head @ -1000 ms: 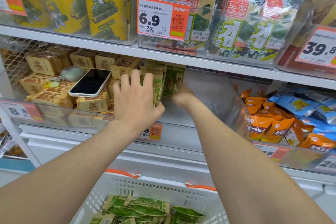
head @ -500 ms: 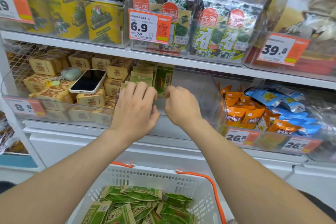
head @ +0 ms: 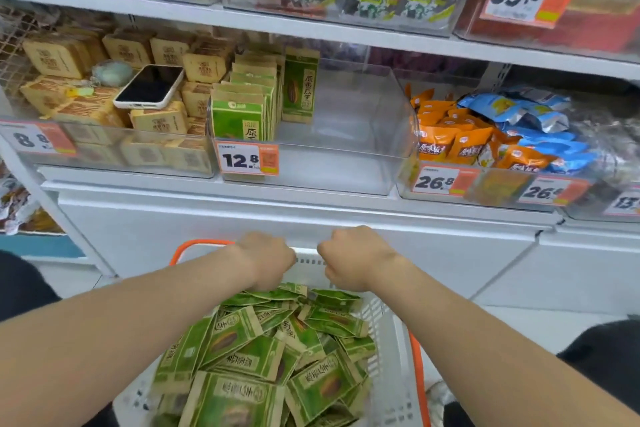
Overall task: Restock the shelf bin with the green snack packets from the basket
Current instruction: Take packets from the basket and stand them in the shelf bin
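A white basket with orange handles stands low in front of me, heaped with green snack packets. My left hand and my right hand hang side by side over its far end, backs up, fingers curled down and hidden. The left hand touches the top packets; I cannot see whether either hand holds one. On the shelf above, the clear bin with a 12.8 price tag has a row of upright green packets at its left side, and its right part is bare.
A phone lies on tan packets in the bin to the left. Orange packets and blue packets fill the bin to the right. The upper shelf edge overhangs the bins. A white cabinet front stands behind the basket.
Both hands have left the shelf bin and dropped to the far end of the basket. The view has tilted down, showing more of the basket.
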